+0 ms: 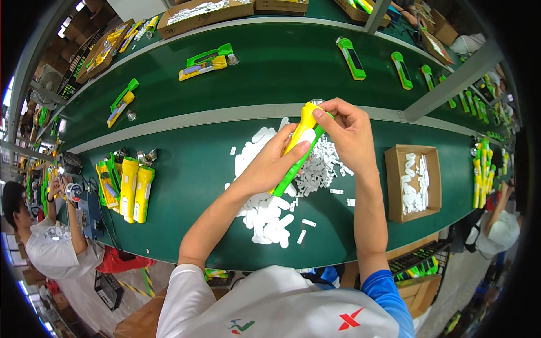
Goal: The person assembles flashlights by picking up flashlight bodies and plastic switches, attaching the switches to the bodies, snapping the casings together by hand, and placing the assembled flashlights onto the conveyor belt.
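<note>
Both my hands hold a yellow and green flashlight (307, 121), tilted with its head end up and away from me. My left hand (273, 163) wraps round its body, the thumb lying along the green side. My right hand (350, 128) pinches the head end between thumb and fingers; a clear round lens edge shows just behind it. Beneath my hands a heap of white oval plastic pieces (267, 219) spreads over the green table (197, 186). Small white rectangular pieces (318, 169) lie in a pile to the right of it.
At left stand several yellow flashlights (128, 186) and opened green-yellow housings. A cardboard box (413, 217) at right holds white pieces. Beyond a grey rail (225, 118), flashlights and housings (205, 65) lie spaced on a green belt. A person (56, 242) works at far left.
</note>
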Demonstrator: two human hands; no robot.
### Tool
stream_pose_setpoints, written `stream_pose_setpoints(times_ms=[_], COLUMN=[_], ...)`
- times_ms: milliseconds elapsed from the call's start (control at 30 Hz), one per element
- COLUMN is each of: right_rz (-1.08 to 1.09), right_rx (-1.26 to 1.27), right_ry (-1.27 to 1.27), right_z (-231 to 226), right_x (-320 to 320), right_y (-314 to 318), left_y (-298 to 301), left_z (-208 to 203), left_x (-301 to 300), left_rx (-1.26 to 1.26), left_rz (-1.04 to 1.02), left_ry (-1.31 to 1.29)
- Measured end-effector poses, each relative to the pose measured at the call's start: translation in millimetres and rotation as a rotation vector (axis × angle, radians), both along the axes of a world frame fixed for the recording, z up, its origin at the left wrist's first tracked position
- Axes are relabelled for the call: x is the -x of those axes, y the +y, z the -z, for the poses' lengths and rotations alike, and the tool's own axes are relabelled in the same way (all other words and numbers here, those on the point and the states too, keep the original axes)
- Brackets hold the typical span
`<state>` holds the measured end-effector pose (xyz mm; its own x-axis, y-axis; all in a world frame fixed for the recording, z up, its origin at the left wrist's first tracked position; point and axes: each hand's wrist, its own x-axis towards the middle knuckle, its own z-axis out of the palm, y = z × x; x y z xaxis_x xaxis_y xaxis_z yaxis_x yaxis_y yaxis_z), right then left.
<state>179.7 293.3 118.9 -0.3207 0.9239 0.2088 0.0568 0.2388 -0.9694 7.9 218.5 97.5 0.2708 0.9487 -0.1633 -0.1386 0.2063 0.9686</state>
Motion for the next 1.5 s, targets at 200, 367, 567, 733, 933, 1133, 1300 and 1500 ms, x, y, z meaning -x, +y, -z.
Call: stream_pose_setpoints(times_ms=[200, 367, 567, 733, 933, 1133, 1300, 1500], right_rz=[-0.030, -0.051, -0.015, -0.026, -0.154, -0.146, -0.140, -0.076], right_rx=[0.020, -0.023, 0.013, 0.015, -0.032, -0.004, 0.008, -0.014], right_ry=[0.039, 0.087, -0.016, -0.116, -0.103, -0.100, -0.041, -0.094], right_z=[-2, 1, -7, -13, -20, -14, -14, -7], right_x=[2, 2, 1, -1, -3, -1, 3, 5], right_y=[-3, -2, -4, -10, -14, -6, -10, -8], left_y=[-1, -4, -8, -13, -7, -2, -4, -6], left_z=[-1, 6, 1, -7, -2, 2, 4, -10], left_x=[3, -7, -10, -3, -1, 9, 8, 13], left_rx=[0.114, -0.030, -0.100, -0.188, -0.211, -0.174, -0.254, -0.134], left_rz=[0.064, -0.037, -0.055, -0.055, -0.041, 0.013, -0.035, 0.011], left_ry=[-0.220, -0.045, 0.073, 0.210, 0.042, 0.180, 0.303, 0.228])
